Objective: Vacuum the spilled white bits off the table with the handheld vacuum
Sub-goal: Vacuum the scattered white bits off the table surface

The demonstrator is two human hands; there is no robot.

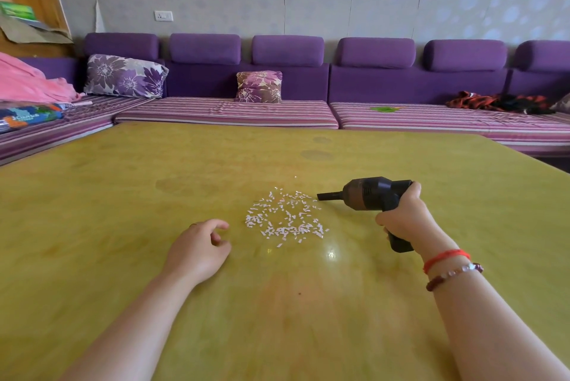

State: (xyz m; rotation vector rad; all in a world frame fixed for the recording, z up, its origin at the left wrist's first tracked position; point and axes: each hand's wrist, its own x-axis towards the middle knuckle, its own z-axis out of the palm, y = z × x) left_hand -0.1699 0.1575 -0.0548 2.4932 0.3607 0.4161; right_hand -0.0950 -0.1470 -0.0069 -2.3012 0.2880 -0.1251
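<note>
White bits (285, 217) (loose) between left hand (199, 249), vacuum (374, 195)

My left hand (200, 246) rests low with its fingers loosely curled and holding nothing, forearm stretched forward, while my right hand (404, 217) is raised with fingers wrapped tight in a grip, wrist wearing a red cord and a beaded bracelet.
</note>
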